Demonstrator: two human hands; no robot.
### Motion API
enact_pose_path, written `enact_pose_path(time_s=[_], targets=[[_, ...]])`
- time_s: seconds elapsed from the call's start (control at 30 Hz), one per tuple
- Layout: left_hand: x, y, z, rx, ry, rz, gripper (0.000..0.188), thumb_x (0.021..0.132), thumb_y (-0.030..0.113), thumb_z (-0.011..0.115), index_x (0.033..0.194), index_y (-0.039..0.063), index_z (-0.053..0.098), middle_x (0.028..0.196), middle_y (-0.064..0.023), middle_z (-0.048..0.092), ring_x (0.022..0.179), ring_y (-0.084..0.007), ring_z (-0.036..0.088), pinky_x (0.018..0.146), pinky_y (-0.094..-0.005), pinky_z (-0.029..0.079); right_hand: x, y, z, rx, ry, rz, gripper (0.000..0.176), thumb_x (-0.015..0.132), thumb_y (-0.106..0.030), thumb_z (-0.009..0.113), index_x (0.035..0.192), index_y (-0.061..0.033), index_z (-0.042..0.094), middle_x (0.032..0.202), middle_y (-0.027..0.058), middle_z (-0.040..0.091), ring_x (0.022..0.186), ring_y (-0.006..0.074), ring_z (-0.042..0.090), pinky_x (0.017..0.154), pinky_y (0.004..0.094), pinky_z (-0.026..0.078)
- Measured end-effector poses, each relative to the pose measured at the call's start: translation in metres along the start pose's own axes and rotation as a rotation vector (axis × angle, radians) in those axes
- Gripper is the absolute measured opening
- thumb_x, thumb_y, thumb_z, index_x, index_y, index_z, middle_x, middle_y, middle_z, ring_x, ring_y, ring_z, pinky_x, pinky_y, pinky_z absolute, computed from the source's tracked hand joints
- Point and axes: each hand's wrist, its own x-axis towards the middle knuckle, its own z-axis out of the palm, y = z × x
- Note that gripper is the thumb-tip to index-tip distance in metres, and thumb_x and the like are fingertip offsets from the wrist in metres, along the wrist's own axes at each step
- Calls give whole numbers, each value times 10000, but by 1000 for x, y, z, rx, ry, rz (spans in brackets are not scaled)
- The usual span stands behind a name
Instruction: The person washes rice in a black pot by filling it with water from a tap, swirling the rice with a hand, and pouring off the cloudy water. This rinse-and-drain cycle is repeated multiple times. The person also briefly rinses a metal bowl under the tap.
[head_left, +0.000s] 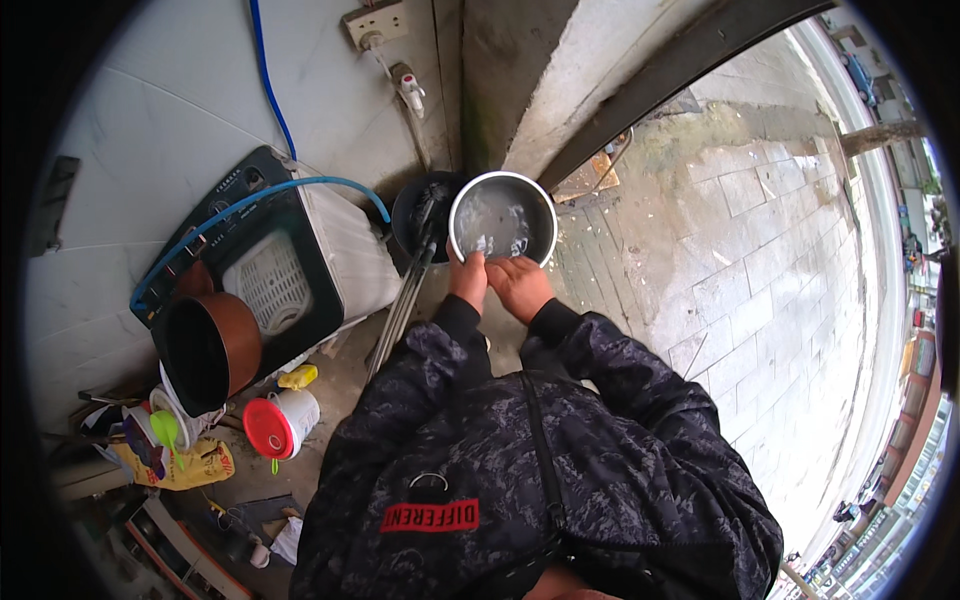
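Note:
A round metal pot (501, 214) with a bright rim is held out in front of my body. Its inside is grey and shiny, and whether the pale patches at its near side are liquid or reflections I cannot tell. My left hand (469, 281) grips the near left rim, thumb up at the edge. Beside it, my right hand (521, 285) holds the near rim, with its fingers bent over the edge. Just left of the pot stands a black bucket (401, 225), with several long poles (409, 300) leaning in or across it.
A washing machine (352, 255) stands left, with a brown pot (240, 345) on top and a blue hose (315, 181) across it. Below are a red-lidded white bucket (301, 412) and a yellow bag (199, 465). A wall tap (410, 86) is ahead; paving (757, 277) lies right.

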Motion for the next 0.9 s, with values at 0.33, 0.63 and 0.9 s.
enact_pose_path(time_s=[0.33, 0.63, 0.9], targets=[[-17, 2, 25, -74, -129, -197, 446, 948, 290, 749, 1323, 93, 609, 1213, -42, 682, 1102, -193, 667, 916, -382, 550, -43, 34, -26, -20, -44, -46, 88, 817, -151, 634, 880, -89, 625, 937, 70, 677, 886, 264, 673, 801, 395, 541], [0, -29, 11, -208, -301, -270, 511, 914, 246, 735, 1384, 157, 555, 1273, -45, 600, 1150, -204, 620, 938, -381, 528, -59, 29, -35, -13, -64, 8, 163, 828, -147, 647, 969, -67, 664, 1034, 82, 712, 973, 271, 704, 873, 398, 554], [31, -39, 3, 142, -398, -151, 548, 844, 93, 731, 1368, 169, 590, 1332, -72, 585, 1146, -199, 613, 953, -377, 534, -71, 73, -64, -77, -305, -142, 224, 870, -176, 648, 1053, -50, 682, 1143, 124, 716, 1154, 293, 673, 1048, 453, 515]])
